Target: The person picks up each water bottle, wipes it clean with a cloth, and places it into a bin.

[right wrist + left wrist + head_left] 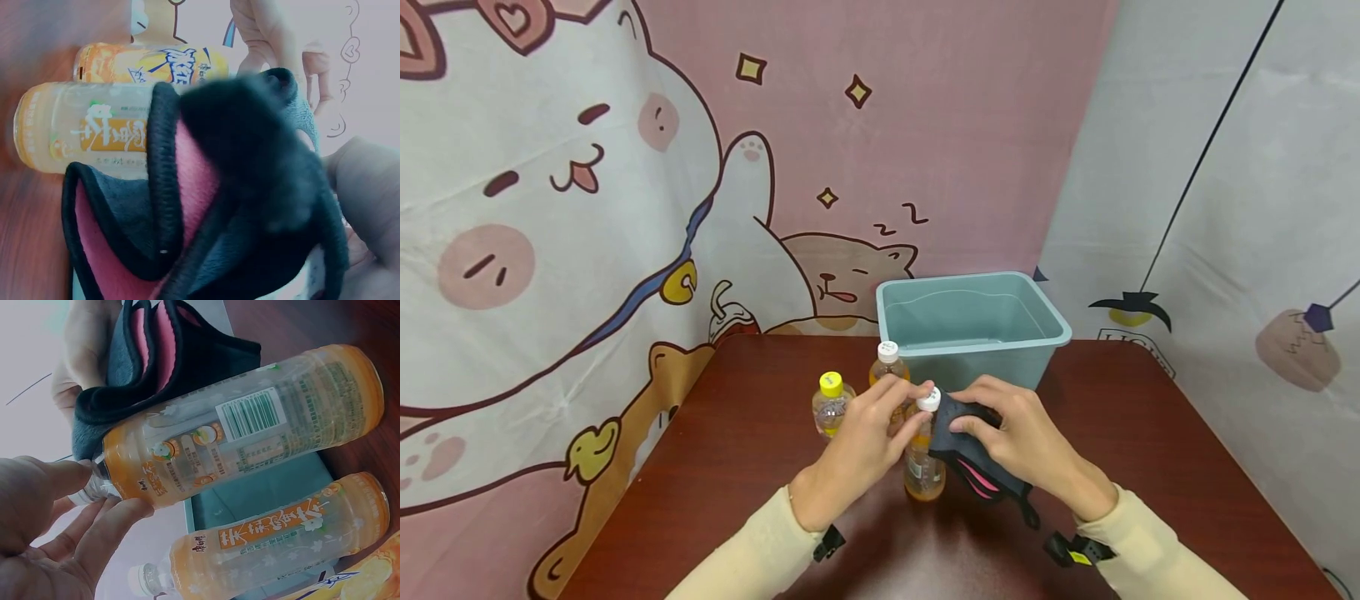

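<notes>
With our left hand (857, 437) pinching the white-capped orange plastic tea bottle (923, 454) upright, our right hand (1018, 437) should keep gripping the dark fleece cloth (973, 450) firmly against it.

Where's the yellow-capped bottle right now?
In the head view, the clear plastic bottle with the yellow cap stands on the dark red table, left of the two orange white-capped bottles and just beyond the left hand.

Three bottles on table — nearest bottle (923, 454) before bin (973, 327), cloth (973, 458) to its right
</notes>
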`<state>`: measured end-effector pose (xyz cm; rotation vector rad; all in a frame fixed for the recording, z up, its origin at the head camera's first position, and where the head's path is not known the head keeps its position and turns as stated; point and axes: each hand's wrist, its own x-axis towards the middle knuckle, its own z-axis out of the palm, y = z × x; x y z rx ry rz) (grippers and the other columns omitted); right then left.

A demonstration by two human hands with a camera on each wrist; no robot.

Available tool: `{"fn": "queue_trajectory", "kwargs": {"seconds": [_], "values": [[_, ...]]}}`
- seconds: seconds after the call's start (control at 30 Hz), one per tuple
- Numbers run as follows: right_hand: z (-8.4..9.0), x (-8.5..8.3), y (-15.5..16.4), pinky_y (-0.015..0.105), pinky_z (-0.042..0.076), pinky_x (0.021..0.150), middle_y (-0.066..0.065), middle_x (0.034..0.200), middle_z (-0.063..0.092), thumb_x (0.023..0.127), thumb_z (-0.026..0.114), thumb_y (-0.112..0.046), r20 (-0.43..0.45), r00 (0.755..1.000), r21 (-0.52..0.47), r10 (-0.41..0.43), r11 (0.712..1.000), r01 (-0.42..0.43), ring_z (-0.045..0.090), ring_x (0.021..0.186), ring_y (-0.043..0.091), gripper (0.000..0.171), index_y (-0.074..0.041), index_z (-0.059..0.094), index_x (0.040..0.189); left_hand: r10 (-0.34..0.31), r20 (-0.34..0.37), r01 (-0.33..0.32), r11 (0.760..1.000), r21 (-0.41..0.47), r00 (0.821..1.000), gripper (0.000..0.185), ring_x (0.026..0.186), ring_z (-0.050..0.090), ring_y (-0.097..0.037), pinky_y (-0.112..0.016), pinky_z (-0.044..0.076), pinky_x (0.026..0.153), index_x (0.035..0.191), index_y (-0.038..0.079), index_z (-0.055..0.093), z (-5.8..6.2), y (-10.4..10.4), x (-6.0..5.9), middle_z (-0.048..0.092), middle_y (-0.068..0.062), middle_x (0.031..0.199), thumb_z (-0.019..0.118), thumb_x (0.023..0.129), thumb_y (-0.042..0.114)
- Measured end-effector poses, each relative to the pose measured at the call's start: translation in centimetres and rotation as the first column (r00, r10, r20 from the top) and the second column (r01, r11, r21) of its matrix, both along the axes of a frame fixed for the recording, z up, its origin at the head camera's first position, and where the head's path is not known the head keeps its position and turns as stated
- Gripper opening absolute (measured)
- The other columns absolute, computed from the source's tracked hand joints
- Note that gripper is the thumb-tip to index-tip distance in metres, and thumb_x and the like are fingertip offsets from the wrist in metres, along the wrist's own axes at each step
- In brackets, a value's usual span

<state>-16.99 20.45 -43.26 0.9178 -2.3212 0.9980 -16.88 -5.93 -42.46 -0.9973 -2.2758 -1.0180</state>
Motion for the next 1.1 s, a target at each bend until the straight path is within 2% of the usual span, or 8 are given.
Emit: {"fn": "queue_trajectory", "kwargs": {"seconds": [0.37,0.6,0.83,0.93,1.1], "values": [[0.4,-0.2,0.0,0.015,0.058,0.072,-0.005,0.108,0.081,0.093,0.098,-0.004,-0.002,1.000,-0.028,-0.007,1.000,0.007,0.072,0.091,0.004,0.033,-0.011,0.088,0.124,-0.002,-0.017,0.002,1.000,-0.011,1.000,0.029,0.078,0.060,-0.009,-0.013,0.056,0.069,0.127,0.009,0.076,0.4,0.2,-0.2,0.074,-0.006,0.114,0.091,0.102,0.013],[0.3,0.1,0.3,0.016,0.058,0.071,-0.007,0.107,0.080,0.093,0.098,-0.004,0.014,1.000,-0.022,-0.010,1.000,0.010,0.070,0.090,0.003,0.034,-0.012,0.089,0.125,-0.013,-0.005,0.013,1.000,-0.008,1.000,0.029,0.078,0.067,-0.021,-0.022,0.063,0.068,0.124,0.007,0.076,0.3,0.2,-0.2,0.074,-0.009,0.113,0.093,0.102,0.013],[0.2,0.3,1.6,0.016,0.058,0.070,-0.007,0.108,0.081,0.092,0.098,-0.005,0.028,0.999,-0.023,-0.031,0.999,0.031,0.073,0.091,0.002,0.035,-0.014,0.088,0.125,-0.037,0.001,0.037,0.999,0.008,0.999,0.030,0.074,0.063,-0.017,-0.012,0.052,0.066,0.125,0.008,0.076,0.2,0.4,-0.2,0.076,-0.006,0.116,0.094,0.101,0.016],[0.3,0.2,2.2,0.016,0.059,0.069,-0.007,0.108,0.081,0.092,0.098,-0.003,0.026,0.998,-0.034,-0.052,0.998,0.052,0.074,0.090,0.002,0.034,-0.013,0.088,0.124,-0.036,-0.019,0.037,0.999,0.012,0.999,0.031,0.074,0.063,-0.017,-0.010,0.049,0.066,0.123,0.009,0.076,0.2,0.6,-0.5,0.077,-0.005,0.115,0.095,0.100,0.018],[0.5,0.0,2.8,0.015,0.058,0.069,-0.007,0.107,0.082,0.093,0.097,-0.003,0.020,0.997,-0.045,-0.076,0.996,0.077,0.074,0.090,0.001,0.034,-0.014,0.089,0.124,-0.036,-0.031,0.036,0.999,0.016,0.999,0.032,0.086,0.070,-0.020,-0.014,0.052,0.068,0.116,0.010,0.074,0.3,0.7,-1.0,0.076,-0.005,0.114,0.097,0.097,0.021]]}}
